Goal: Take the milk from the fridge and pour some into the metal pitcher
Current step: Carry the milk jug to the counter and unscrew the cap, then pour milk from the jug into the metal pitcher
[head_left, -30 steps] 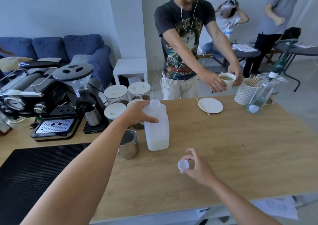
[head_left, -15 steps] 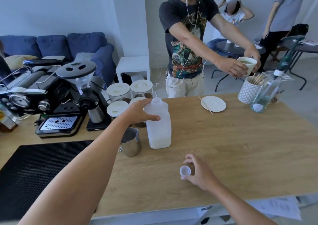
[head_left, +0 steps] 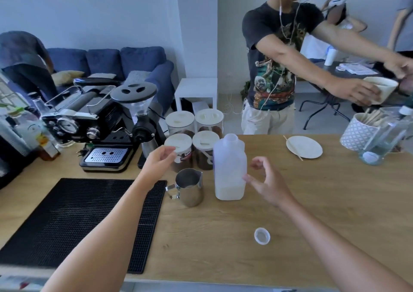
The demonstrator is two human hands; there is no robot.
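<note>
The translucent milk jug (head_left: 230, 169) stands upright and uncapped on the wooden table (head_left: 312, 202), with a shallow layer of milk at its bottom. Its white cap (head_left: 262, 236) lies on the table nearer to me. The metal pitcher (head_left: 190, 186) stands just left of the jug, handle to the left. My left hand (head_left: 157, 163) hovers open above and left of the pitcher, holding nothing. My right hand (head_left: 266, 181) is open, fingers curled, right beside the jug's right side; its fingertips look to touch the wall.
An espresso machine (head_left: 89, 122) and grinder (head_left: 138, 117) stand at the left, with several lidded jars (head_left: 192, 140) behind the pitcher. A black mat (head_left: 78, 220) covers the near left. A saucer (head_left: 304, 146), stick holder (head_left: 359, 131) and glass bottle (head_left: 384, 140) sit far right. A person (head_left: 277, 64) holds a cup across the table.
My left hand let go of the jug and drew back left. My right hand set the cap on the table and moved up to the jug's right side.
</note>
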